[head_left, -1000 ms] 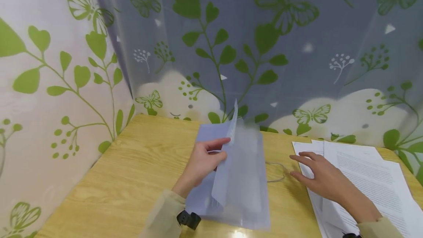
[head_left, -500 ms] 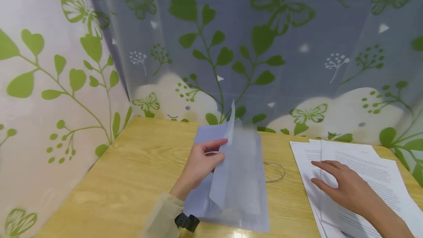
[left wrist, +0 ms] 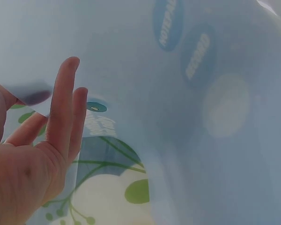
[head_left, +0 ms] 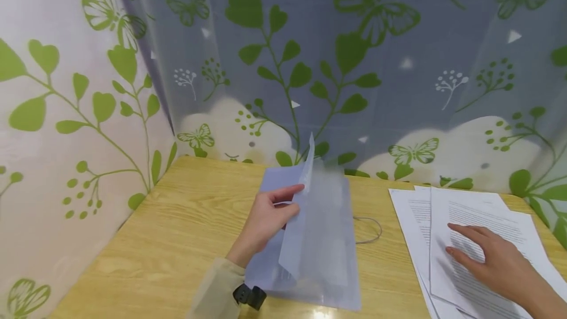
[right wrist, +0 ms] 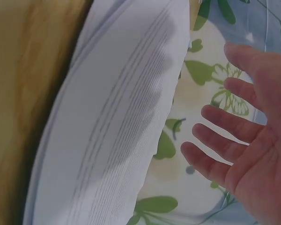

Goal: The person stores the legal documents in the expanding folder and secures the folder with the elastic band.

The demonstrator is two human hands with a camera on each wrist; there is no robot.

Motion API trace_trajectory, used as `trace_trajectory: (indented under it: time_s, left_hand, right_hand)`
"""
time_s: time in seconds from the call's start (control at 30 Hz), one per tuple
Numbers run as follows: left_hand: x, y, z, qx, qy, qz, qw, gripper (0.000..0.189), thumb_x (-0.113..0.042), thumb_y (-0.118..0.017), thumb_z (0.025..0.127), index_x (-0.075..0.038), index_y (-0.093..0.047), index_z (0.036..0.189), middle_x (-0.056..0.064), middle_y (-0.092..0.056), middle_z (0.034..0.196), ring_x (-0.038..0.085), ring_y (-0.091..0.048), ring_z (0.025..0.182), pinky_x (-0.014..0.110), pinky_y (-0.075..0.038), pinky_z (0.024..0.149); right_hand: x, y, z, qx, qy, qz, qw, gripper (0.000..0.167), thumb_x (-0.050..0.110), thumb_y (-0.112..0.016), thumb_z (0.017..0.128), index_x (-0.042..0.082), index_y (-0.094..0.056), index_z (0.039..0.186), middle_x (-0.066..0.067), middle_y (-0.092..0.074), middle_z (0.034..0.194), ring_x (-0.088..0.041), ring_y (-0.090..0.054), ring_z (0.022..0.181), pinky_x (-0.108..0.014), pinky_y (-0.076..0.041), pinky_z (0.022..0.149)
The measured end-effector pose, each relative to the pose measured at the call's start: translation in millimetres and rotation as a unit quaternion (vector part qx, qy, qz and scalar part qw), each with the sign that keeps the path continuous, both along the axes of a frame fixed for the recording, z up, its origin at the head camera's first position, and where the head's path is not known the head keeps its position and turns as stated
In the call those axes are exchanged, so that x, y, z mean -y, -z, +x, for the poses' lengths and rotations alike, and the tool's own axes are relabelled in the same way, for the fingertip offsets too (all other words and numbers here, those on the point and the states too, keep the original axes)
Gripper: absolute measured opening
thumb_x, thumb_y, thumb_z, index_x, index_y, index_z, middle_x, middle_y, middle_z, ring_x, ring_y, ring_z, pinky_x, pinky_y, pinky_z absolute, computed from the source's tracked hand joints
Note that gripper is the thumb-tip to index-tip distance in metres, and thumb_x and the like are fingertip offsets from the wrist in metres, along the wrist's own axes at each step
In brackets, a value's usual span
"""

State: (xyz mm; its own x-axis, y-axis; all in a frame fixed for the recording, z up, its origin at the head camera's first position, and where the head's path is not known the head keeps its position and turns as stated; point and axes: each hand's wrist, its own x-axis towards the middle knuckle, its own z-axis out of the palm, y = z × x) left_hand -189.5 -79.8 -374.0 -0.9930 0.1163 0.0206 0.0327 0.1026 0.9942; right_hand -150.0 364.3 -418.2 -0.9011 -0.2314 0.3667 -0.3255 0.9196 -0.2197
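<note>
The left hand (head_left: 267, 220) pinches a raised flap (head_left: 296, 238) of the bluish translucent folder (head_left: 328, 265), which lies beneath that grip and spreads to its right, a cord loop (head_left: 380, 233) showing past its right edge. Well right of the grip, the right hand (head_left: 500, 262) hovers, fingers apart, above printed sheets (head_left: 483, 213); beyond both hangs a leaf-patterned curtain (head_left: 305, 127).

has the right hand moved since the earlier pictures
Yes: rightward and slightly nearer the person. In the head view, the right hand is now farther from the gray cord loop, over the printed sheets.
</note>
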Motion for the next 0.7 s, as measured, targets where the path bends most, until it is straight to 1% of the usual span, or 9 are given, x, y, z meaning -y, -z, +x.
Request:
trace_trajectory:
  time_s: [0.13,0.27,0.33,0.43,0.53,0.6,0.7]
  left_hand:
    - [-0.8,0.9,-0.1,-0.001,0.003,0.002,1.0000,0.047,-0.003,-0.060,0.085,-0.016,-0.073,0.128,0.012,-0.070,0.123,0.010,-0.061,0.068,0.022,-0.040,0.051]
    - [-2.1,2.3,-0.4,0.000,0.003,0.008,1.0000,0.048,-0.003,-0.060,0.085,-0.015,-0.073,0.129,0.013,-0.071,0.119,0.009,-0.060,0.067,0.022,-0.041,0.051]
    - [-2.4,3.0,-0.4,0.001,0.002,0.010,0.9999,0.048,-0.003,-0.059,0.085,-0.016,-0.073,0.129,0.012,-0.071,0.119,0.008,-0.058,0.064,0.022,-0.041,0.051]
    - [-3.0,4.3,-0.2,0.000,0.003,0.010,1.0000,0.047,-0.003,-0.059,0.085,-0.016,-0.073,0.129,0.012,-0.070,0.119,0.007,-0.053,0.058,0.022,-0.041,0.051]
    - [-3.5,5.6,0.5,0.001,0.005,0.009,0.9999,0.047,-0.003,-0.059,0.086,-0.016,-0.073,0.129,0.013,-0.069,0.122,0.007,-0.051,0.056,0.022,-0.042,0.051]
    - [-3.9,6.5,0.8,0.003,0.007,0.009,0.9999,0.047,-0.003,-0.060,0.085,-0.015,-0.073,0.128,0.013,-0.069,0.122,0.007,-0.052,0.058,0.022,-0.042,0.052]
    - [-4.2,6.8,1.6,0.005,0.004,0.010,0.9999,0.047,-0.004,-0.060,0.084,-0.016,-0.074,0.128,0.012,-0.068,0.120,0.007,-0.052,0.059,0.023,-0.044,0.053]
  right_hand:
    - [-13.0,0.4,4.1,0.022,0.037,0.015,0.9990,0.050,0.026,-0.084,0.083,0.001,-0.069,0.123,-0.031,-0.068,0.110,-0.052,-0.065,0.095,-0.065,-0.051,0.073]
    - [-25.7,3.8,6.9,0.018,0.056,0.031,0.9978,0.052,0.028,-0.084,0.082,-0.002,-0.068,0.122,-0.033,-0.068,0.107,-0.053,-0.065,0.093,-0.065,-0.051,0.073]
    - [-32.3,7.3,8.8,0.012,0.066,0.036,0.9971,0.053,0.029,-0.084,0.081,-0.003,-0.068,0.120,-0.033,-0.069,0.104,-0.053,-0.065,0.092,-0.064,-0.051,0.073]
    - [-42.7,12.1,11.5,0.027,0.096,0.043,0.9941,0.058,0.033,-0.084,0.082,-0.006,-0.066,0.121,-0.036,-0.066,0.104,-0.056,-0.063,0.092,-0.065,-0.050,0.074]
    - [-53.8,18.2,15.4,0.037,0.123,0.039,0.9909,0.062,0.038,-0.082,0.083,-0.008,-0.064,0.122,-0.041,-0.063,0.108,-0.059,-0.060,0.096,-0.067,-0.048,0.076]
    - [-61.5,23.3,18.1,0.023,0.125,0.024,0.9915,0.063,0.037,-0.082,0.083,-0.009,-0.063,0.121,-0.043,-0.062,0.109,-0.061,-0.058,0.095,-0.066,-0.047,0.074]
    - [-72.7,30.0,19.9,-0.006,0.120,-0.002,0.9927,0.063,0.033,-0.086,0.079,-0.011,-0.064,0.118,-0.044,-0.063,0.107,-0.060,-0.059,0.092,-0.050,-0.053,0.067]
